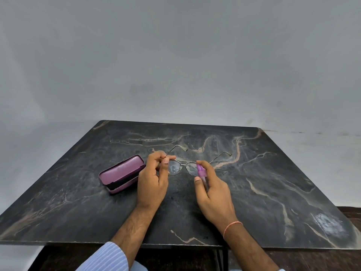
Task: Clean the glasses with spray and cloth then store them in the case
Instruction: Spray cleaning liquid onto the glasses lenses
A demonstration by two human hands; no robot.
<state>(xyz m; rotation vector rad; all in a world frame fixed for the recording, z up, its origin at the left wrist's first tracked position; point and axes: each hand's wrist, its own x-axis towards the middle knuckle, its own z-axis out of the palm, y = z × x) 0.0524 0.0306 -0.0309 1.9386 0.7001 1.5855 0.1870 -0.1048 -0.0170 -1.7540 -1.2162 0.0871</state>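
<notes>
Thin metal-framed glasses (182, 165) are held above the dark marble table (263, 182), temples unfolded and pointing away from me. My left hand (153, 180) pinches the frame at its left hinge. My right hand (213, 192) grips a small purple spray bottle (201, 172), its nozzle close against the right lens. The left lens shows small droplets. A purple glasses case (122, 173) lies open on the table just left of my left hand, with something dark inside. I cannot make out a separate cloth.
The table's front edge (175, 244) runs just below my forearms. A pale wall stands behind the table. A whitish smudge (328, 223) marks the tabletop at the right front corner.
</notes>
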